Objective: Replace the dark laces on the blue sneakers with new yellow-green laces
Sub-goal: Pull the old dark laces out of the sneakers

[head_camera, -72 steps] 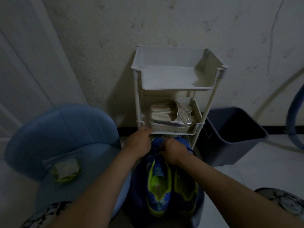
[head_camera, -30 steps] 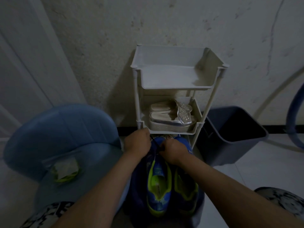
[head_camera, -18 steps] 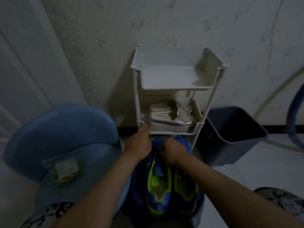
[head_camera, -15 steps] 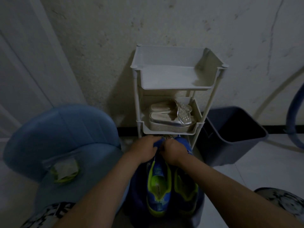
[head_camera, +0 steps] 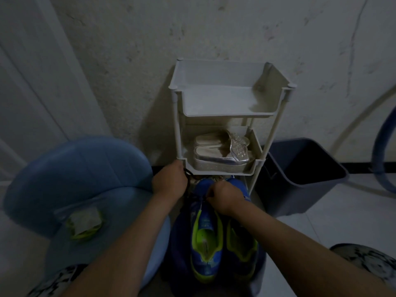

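Two blue sneakers with yellow-green linings stand side by side below me, the left sneaker (head_camera: 206,239) and the right sneaker (head_camera: 241,243), toes pointing away. My left hand (head_camera: 170,181) grips a dark lace (head_camera: 188,173) and holds it up and to the left of the left sneaker's toe end. My right hand (head_camera: 222,196) is curled over the front of the left sneaker and pinches at its lacing. A clear packet of yellow-green laces (head_camera: 84,222) lies on the blue chair seat at the left.
A blue chair (head_camera: 81,179) stands at the left. A white tiered rack (head_camera: 222,116) against the wall holds silver sandals (head_camera: 220,154). A dark bin (head_camera: 304,174) sits to the right. A blue hoop (head_camera: 379,146) leans at the far right.
My left hand has pulled up and leftwards from the sneaker's toe, drawing a length of dark lace out. My right hand stays on the front of the left sneaker.
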### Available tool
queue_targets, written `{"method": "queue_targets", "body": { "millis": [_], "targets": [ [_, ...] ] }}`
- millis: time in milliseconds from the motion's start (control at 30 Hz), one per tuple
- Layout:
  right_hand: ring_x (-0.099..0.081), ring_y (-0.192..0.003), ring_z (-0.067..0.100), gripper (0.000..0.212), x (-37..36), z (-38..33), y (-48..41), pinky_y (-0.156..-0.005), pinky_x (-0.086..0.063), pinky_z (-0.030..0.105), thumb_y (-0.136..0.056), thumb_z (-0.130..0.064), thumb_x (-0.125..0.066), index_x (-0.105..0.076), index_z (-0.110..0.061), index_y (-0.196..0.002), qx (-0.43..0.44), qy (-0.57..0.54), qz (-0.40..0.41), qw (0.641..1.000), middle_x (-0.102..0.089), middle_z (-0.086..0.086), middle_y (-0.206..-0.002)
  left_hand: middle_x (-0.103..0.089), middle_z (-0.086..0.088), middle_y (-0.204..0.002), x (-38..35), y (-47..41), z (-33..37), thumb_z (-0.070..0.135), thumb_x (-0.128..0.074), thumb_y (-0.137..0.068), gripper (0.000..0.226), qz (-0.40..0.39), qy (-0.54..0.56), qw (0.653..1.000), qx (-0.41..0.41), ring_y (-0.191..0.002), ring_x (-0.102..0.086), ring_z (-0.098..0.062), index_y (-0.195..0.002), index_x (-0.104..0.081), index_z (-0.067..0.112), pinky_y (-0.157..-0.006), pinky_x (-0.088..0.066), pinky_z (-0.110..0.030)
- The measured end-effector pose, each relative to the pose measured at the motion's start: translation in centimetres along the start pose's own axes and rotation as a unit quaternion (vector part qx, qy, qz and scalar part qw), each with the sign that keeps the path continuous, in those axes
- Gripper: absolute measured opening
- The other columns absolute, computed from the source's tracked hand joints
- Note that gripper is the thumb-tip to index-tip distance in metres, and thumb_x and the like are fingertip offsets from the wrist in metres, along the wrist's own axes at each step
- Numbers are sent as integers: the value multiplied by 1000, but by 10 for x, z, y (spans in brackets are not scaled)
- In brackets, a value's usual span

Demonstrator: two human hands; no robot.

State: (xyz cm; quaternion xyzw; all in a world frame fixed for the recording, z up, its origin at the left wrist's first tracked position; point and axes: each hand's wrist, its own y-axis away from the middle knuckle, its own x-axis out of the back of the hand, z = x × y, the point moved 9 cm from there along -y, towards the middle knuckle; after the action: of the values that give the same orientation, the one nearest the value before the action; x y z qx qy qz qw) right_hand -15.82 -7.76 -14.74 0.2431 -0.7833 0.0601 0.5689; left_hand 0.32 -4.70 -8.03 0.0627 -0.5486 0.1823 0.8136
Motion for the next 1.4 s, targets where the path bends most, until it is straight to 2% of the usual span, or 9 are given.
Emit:
{"method": "queue_targets", "body": {
  "millis": [233,367,500,633,733,867,1033,1167,1400],
  "targets": [
    [-64,-106,26,24,2,-4,0,-84,-53,34,-87,-27,-60,-71,-20,-107,19,12,1,1000,-69,5,-112,-67,-5,-104,-25,5,-14,24,-50,-94,18,-109,-144,983,40,-94,-63,-24,-100,-65,17,-68,-48,-30],
    [-62,-107,26,25,1,-11,1,-84,-54,36,-88,-27,-59,-71,-22,-109,40,42,4,998,-66,6,-116,-51,-10,-131,-27,8,-24,30,-54,-93,32,-159,-323,932,46,-124,-44,-30,-121,-58,16,-99,-39,-40],
    [-62,-103,26,26,0,-17,0,-81,-53,36,-89,-30,-57,-68,-21,-110,43,73,7,996,-64,8,-114,-65,-5,-114,-52,10,-5,21,-50,-91,26,-220,-116,968,-43,-107,-60,-26,-107,-70,19,-89,-53,-39],
    [-63,-103,25,23,-1,-19,-1,-79,-51,35,-92,-28,-56,-68,-19,-110,39,78,0,996,-65,8,-113,-70,-1,-88,-68,28,10,34,-60,-84,19,-279,-7,958,-60,-83,-65,-17,-82,-70,18,-80,-56,-37],
    [-62,-105,25,23,-1,-19,0,-82,-51,36,-95,-26,-53,-66,-18,-112,40,77,-2,996,-65,8,-114,-68,-3,-87,-70,31,11,35,-65,-81,20,-282,12,958,-52,-82,-63,-18,-87,-67,16,-77,-55,-35],
    [-60,-110,26,26,-4,-18,2,-88,-51,37,-97,-29,-51,-60,-17,-118,44,64,-17,997,-64,8,-119,-60,9,-83,-67,36,17,25,-67,-80,16,-268,78,959,-52,-73,-55,-4,-94,-60,23,-56,-39,-19],
    [-63,-107,28,27,12,-4,4,-84,-51,34,-94,-25,-53,-57,-12,-117,-18,14,29,999,-65,10,-118,-58,5,-86,-68,39,25,8,-66,-80,23,-246,109,961,-59,-81,-55,-11,-97,-59,21,-52,-35,-13],
    [-60,-113,31,31,25,23,4,-81,-44,32,-92,-28,-51,-54,-9,-115,-99,-54,48,992,-62,15,-122,-61,-6,-114,-74,39,27,18,-66,-84,30,-247,56,964,-86,-96,-58,-18,-113,-65,17,-73,-43,-22],
    [-59,-112,27,37,25,10,5,-85,-46,28,-85,-24,-61,-57,-18,-121,-24,-65,14,998,-56,10,-127,-64,-4,-97,-71,35,30,20,-57,-93,13,-204,28,974,-96,-85,-59,-20,-91,-68,15,-67,-42,-26]
  ]
}}
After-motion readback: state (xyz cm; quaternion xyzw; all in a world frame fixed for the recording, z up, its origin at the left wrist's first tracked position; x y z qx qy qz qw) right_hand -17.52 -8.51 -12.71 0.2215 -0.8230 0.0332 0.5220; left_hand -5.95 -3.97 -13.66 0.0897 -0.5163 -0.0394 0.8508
